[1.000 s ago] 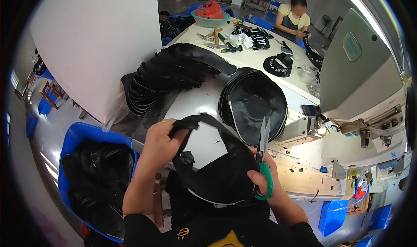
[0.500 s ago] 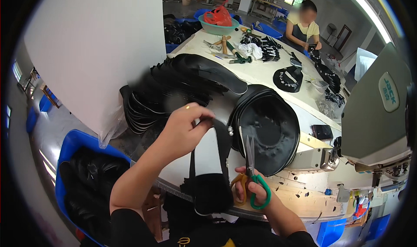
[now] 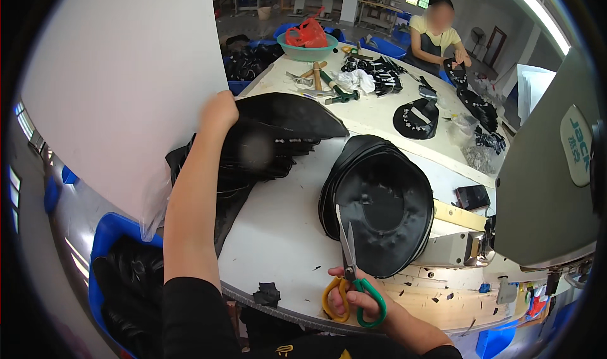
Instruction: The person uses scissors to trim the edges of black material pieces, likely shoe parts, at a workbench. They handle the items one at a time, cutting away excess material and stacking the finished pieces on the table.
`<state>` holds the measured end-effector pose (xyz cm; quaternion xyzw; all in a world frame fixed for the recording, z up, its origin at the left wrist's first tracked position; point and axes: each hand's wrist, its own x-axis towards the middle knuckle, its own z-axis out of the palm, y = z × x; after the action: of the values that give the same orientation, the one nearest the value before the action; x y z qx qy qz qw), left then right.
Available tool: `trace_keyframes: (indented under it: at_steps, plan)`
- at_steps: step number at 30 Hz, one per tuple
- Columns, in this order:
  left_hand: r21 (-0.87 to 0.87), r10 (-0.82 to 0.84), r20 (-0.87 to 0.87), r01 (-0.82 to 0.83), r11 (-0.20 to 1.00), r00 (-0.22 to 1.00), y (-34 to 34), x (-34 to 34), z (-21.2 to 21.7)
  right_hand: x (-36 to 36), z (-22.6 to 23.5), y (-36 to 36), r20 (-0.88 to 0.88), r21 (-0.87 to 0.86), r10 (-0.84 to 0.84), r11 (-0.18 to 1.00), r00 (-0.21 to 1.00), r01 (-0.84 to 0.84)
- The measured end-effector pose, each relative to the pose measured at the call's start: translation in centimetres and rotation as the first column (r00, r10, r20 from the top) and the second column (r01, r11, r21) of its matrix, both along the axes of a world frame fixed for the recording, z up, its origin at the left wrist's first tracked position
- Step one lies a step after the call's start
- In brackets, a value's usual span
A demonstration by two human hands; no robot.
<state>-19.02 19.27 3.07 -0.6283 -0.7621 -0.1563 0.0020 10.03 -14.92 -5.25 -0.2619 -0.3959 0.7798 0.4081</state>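
My left hand [image 3: 219, 110] reaches out to the far left end of a pile of black leather-like panels [image 3: 284, 115]. Its fingers are curled at the top panel's edge and seem to grip it, though the fingertips are hidden and the hand is slightly blurred. My right hand [image 3: 341, 298], at the table's front edge, holds scissors [image 3: 349, 258] with one yellow and one green handle. The blades point away from me, slightly parted. Just beyond them lies a stack of round black pieces [image 3: 386, 201] with a ring-shaped mark on top.
A sewing machine [image 3: 544, 163] stands at the right. A blue bin [image 3: 104, 245] of black pieces is at the lower left. Farther along the table [image 3: 373, 115] lie hammers [image 3: 318, 74], a green bowl [image 3: 308, 52] and a phone [image 3: 473, 197]. A co-worker [image 3: 433, 40] handles black pieces at the far end.
My left hand has gone from the black strap-like piece in front of me to the far left pile. That piece no longer hangs by the scissors. My right hand still holds the scissors.
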Motion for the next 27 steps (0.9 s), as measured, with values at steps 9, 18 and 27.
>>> trace_keyframes:
  at_steps: [9,18,27]
  plan:
    - [0.392,-0.643,-0.108,0.627,0.673,0.758,-3.2,1.1,-0.5,-0.1,-0.3,0.2,0.005,0.027,0.003,1.0,1.0,-0.003]
    - [-0.036,-0.66,-0.393,0.706,0.707,0.641,-4.7,6.1,1.1,-0.1,-0.6,0.1,-0.002,0.05,-0.028,0.998,1.0,0.028]
    - [-0.359,-0.746,-0.467,0.669,0.651,0.476,-5.8,7.6,-0.3,-0.2,0.1,0.0,0.072,0.02,-0.032,0.999,0.997,0.031]
